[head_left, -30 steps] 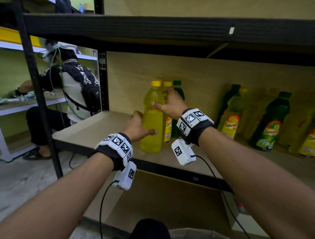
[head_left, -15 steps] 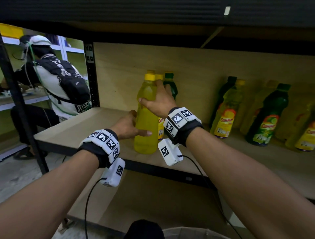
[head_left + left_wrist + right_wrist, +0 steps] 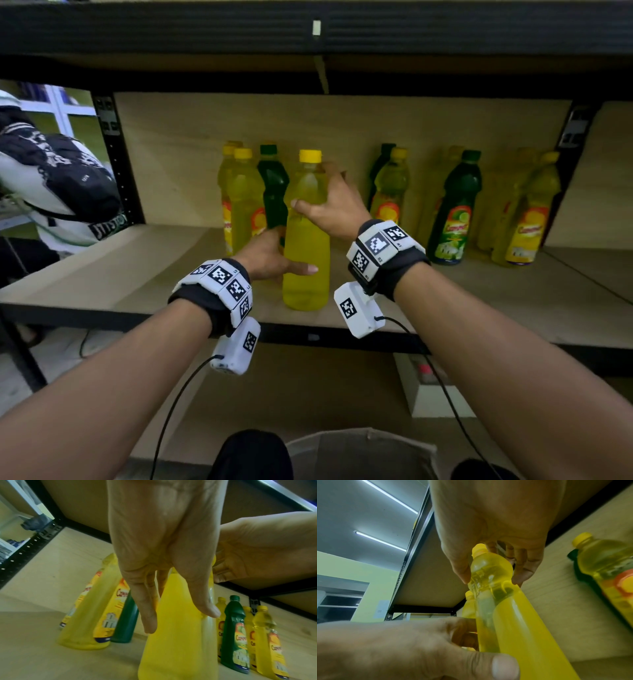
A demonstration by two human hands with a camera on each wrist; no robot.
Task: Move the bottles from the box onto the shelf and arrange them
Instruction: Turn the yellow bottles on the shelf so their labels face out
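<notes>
A tall clear plastic bottle of yellow liquid with a yellow cap (image 3: pixel 306 236) is stood upright on the light wooden shelf board (image 3: pixel 102 267), near its front edge and between two groups of bottles. It is held by both hands. The left hand (image 3: pixel 265 255) is wrapped round the lower body, with the thumb laid across the front and the fingers (image 3: pixel 149 609) curled loosely round the left side. The right hand (image 3: pixel 330 205) is closed on the narrow upper part just below the cap, the neck being pinched between the thumb and the other fingers (image 3: pixel 524 566), as is seen in the right wrist view. Just behind and to the left, two labelled yellow bottles (image 3: pixel 239 198) and a dark green bottle with a green cap (image 3: pixel 274 186) are stood close together. To the right, well apart from the held bottle, more yellow bottles and a labelled dark green bottle (image 3: pixel 452 209) are lined up toward the back panel. At the bottom edge of the head view, the rim of a pale box (image 3: pixel 359 445) is shown.
</notes>
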